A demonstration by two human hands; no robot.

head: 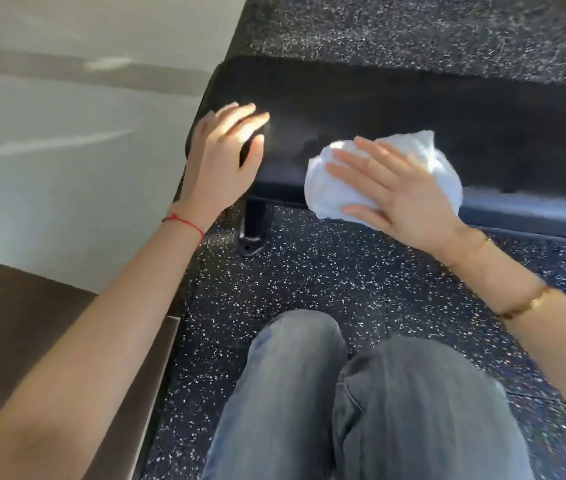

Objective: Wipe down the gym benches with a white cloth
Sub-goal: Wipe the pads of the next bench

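Hands on a black gym bench (378, 109): the right hand (396, 192) presses flat, fingers spread, on a bunched white cloth (427, 161) at the near edge; the left hand (222, 161), seemingly loosely spread, rests beside the bench's end. Speckled floor (326, 278) lies below.

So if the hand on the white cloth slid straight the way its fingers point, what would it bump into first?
Probably the left hand resting near the bench's end; the right hand's fingers point roughly there, only bare pad between.
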